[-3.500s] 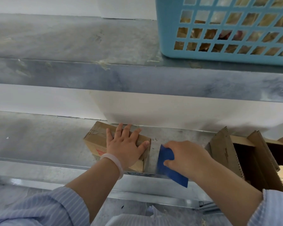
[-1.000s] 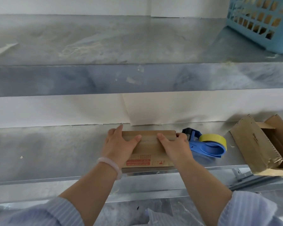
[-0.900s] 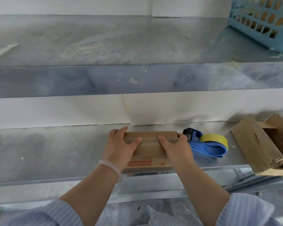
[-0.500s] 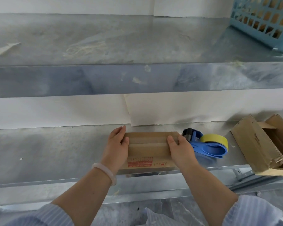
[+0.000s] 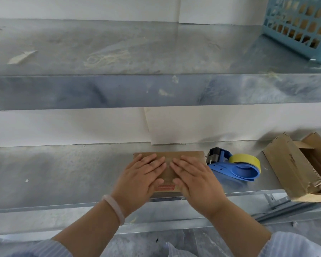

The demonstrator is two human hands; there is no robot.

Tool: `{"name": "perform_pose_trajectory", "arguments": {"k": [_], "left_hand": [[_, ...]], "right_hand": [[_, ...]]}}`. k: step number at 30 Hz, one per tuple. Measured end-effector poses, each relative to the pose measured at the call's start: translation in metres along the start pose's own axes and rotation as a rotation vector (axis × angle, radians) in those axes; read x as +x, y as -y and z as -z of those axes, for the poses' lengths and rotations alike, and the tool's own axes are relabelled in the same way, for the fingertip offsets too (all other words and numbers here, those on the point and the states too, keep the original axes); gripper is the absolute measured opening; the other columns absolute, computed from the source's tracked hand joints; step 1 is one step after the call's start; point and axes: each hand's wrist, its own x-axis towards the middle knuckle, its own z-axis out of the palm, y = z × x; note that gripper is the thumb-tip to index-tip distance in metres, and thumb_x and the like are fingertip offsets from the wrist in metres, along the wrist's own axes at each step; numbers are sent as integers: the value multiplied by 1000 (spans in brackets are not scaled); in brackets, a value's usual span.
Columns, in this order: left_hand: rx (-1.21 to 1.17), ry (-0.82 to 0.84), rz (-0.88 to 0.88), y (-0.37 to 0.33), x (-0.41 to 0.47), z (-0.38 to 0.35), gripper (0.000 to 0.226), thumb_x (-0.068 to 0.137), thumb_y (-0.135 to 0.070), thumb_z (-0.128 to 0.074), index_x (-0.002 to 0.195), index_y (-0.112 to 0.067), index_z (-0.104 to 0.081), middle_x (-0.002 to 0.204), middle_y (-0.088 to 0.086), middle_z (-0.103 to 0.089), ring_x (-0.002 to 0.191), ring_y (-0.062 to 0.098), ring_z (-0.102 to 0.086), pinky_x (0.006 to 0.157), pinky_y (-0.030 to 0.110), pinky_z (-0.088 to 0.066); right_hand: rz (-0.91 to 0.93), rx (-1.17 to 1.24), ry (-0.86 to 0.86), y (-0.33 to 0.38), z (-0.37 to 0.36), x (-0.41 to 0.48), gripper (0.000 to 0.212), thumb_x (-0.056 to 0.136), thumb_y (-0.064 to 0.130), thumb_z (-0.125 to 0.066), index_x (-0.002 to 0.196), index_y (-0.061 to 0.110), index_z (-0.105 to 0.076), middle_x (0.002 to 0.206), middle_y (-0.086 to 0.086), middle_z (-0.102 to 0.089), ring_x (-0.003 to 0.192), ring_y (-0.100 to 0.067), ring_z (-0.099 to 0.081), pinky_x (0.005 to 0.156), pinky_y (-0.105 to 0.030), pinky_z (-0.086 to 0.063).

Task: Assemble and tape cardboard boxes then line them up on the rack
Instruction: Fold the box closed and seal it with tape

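The metal rack [image 5: 63,173] fills the wall in front of the person, two shelves deep in view. A blue basket [image 5: 300,28] sits on the upper shelf at the far right. On the lower shelf, off to the right, stand open cartons [image 5: 293,169] with their flaps up, not yet made up.

The small box [image 5: 168,175] lies on the lower shelf near its front edge, closed, red print on its near side. Both hands are spread flat on its top: the left hand [image 5: 139,180] and the right hand [image 5: 196,180] lie side by side, fingers straight, fingertips nearly meeting over the middle. It looks to me like the pressing-down step, smoothing the seam. Whether tape is on it I cannot tell.

The blue tape dispenser [image 5: 235,167] with its yellow roll rests just beside the box, to its right. A pale bracelet [image 5: 113,208] circles the left wrist.

Next, I'd guess, the box wants sliding into line, square to the shelf edge.
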Motion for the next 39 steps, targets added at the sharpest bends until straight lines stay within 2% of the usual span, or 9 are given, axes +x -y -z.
{"name": "perform_pose_trajectory", "arguments": {"k": [5, 10, 18, 21, 24, 27, 29, 33, 39], "left_hand": [[92, 108, 15, 7, -7, 2, 48, 100, -40, -28, 141, -26, -47, 146, -10, -45, 137, 12, -40, 114, 38, -31], [63, 118, 140, 20, -24, 9, 53, 101, -43, -20, 142, -21, -44, 148, -7, -42, 139, 12, -35, 114, 38, -29], [-257, 71, 334, 6, -34, -4, 66, 95, -51, -18, 152, -21, -4, 160, -13, 6, 145, -1, 5, 118, 24, -9], [-348, 73, 383, 3, -37, -6, 71, 91, -56, -18, 152, -26, 4, 156, -24, 18, 143, -5, 6, 115, 18, -7], [-515, 59, 443, 3, -33, -4, 69, 92, -51, -25, 153, -28, -4, 153, -34, 15, 142, -9, 0, 115, 17, -15], [-492, 73, 420, 4, -35, -3, 70, 90, -53, -27, 153, -28, -6, 154, -31, 14, 142, -7, -1, 116, 19, -14], [-407, 80, 387, 9, -38, -1, 72, 89, -58, -27, 153, -28, -12, 157, -24, 7, 143, -2, -3, 116, 22, -13], [-284, -26, 196, 24, -45, 13, 62, 89, -59, -45, 135, -19, -51, 154, -7, -30, 143, 12, -25, 113, 34, -29], [-329, -8, 128, 23, -47, 21, 61, 73, -58, -67, 124, -26, -59, 139, -14, -45, 124, 3, -45, 101, 27, -43]], "right_hand": [[-54, -131, 241, -5, 8, -9, 59, 98, 49, -25, 148, 22, -40, 153, 5, -40, 143, -12, -33, 117, -45, -26], [-171, -119, 330, -9, 5, -15, 72, 92, 60, -4, 156, 29, -7, 160, 16, 3, 149, -3, 4, 121, -30, 7], [-494, 86, 166, 9, -8, -12, 67, 98, 53, -16, 157, 22, -10, 164, 9, 1, 150, -7, 5, 120, -25, 2], [-588, 172, 96, 10, -11, -10, 66, 99, 52, -27, 157, 22, -13, 164, 11, -2, 149, -6, 3, 117, -21, 3], [-744, 367, 20, 9, -13, -7, 65, 96, 54, -42, 154, 32, -19, 160, 13, -10, 146, -11, -11, 119, -31, -19], [-828, 584, -24, 3, -16, -7, 64, 93, 54, -52, 148, 45, -21, 149, 11, -28, 130, -9, -34, 105, -32, -40], [-803, 653, -13, -6, -16, -7, 59, 94, 50, -54, 146, 49, -26, 144, 13, -35, 121, -4, -39, 94, -25, -40], [-732, 822, 57, -28, -7, 1, 50, 94, 38, -60, 138, 51, -41, 137, 12, -45, 116, 2, -47, 85, -10, -37], [-782, 481, -106, -21, -5, 14, 51, 87, 47, -67, 134, 47, -47, 148, 12, -29, 138, -13, -27, 104, -31, -32]]}}
